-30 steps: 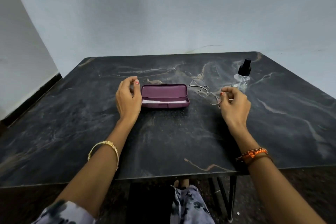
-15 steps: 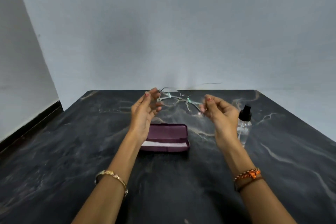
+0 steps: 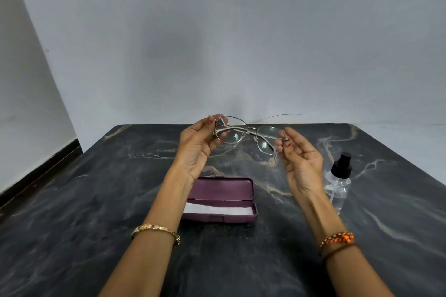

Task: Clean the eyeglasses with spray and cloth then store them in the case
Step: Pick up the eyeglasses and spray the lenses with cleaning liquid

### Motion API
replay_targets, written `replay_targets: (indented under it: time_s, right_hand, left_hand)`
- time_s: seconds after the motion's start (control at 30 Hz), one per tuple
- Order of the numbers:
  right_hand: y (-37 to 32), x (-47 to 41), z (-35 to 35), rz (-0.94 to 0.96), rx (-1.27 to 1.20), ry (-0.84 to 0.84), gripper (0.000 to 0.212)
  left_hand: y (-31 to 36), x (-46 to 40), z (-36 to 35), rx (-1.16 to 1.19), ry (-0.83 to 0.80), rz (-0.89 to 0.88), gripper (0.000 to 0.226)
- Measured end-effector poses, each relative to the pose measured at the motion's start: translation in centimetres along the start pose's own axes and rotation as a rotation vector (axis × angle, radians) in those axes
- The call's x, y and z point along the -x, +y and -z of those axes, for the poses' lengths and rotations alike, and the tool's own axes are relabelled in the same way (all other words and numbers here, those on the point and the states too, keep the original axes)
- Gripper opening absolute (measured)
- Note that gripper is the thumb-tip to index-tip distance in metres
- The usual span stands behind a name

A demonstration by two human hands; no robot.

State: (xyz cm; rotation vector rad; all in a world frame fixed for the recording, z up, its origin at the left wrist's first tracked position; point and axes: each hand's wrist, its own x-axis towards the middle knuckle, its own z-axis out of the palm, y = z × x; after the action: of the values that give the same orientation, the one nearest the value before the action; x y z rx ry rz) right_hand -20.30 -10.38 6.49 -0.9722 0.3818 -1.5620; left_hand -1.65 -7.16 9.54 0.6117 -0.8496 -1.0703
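Both hands pinch the eyeglasses (image 3: 249, 134) by their outer rims above the open case (image 3: 220, 200), left hand (image 3: 198, 146) and right hand (image 3: 301, 164), so I'd keep fingers off the lenses before grabbing the spray bottle (image 3: 337, 182) right of the case.

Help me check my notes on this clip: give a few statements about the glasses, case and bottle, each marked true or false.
1. Both hands hold the eyeglasses above the table. True.
2. The case is closed. False: it lies open, white cloth inside.
3. The spray bottle stands upright beside the right hand. True.
4. The left hand holds the cloth. False: it pinches the frame's end.
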Motion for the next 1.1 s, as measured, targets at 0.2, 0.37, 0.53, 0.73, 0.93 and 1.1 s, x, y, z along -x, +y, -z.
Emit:
replay_targets:
  time_s: [0.2, 0.37, 0.53, 0.73, 0.93, 1.1]
  right_hand:
    - [1.0, 0.4, 1.2, 0.151, 0.181, 0.074, 0.021]
    - [0.4, 0.5, 0.6, 0.265, 0.217, 0.086, 0.008]
    - [0.3, 0.6, -0.1, 0.383, 0.365, 0.118, 0.023]
    - [-1.9, -1.0, -1.9, 0.514, 0.575, 0.137, 0.032]
    - [-3.6, -1.8, -3.7, 0.710, 0.900, 0.109, 0.026]
    - [-3.6, -2.0, -3.7, 0.907, 1.085, 0.139, 0.013]
  left_hand:
    - [-0.8, 1.0, 0.0, -0.051, -0.045, 0.025, 0.025]
    - [-0.3, 1.0, -0.6, -0.083, -0.094, -0.037, 0.013]
    - [-0.3, 0.8, -1.8, -0.138, -0.021, -0.216, 0.012]
    - [1.0, -0.2, -2.3, -0.245, -0.013, -0.417, 0.011]
    - [2.3, -0.4, -1.4, -0.342, -0.046, -0.535, 0.017]
    - [3.1, -0.3, -0.9, -0.474, -0.106, -0.547, 0.018]
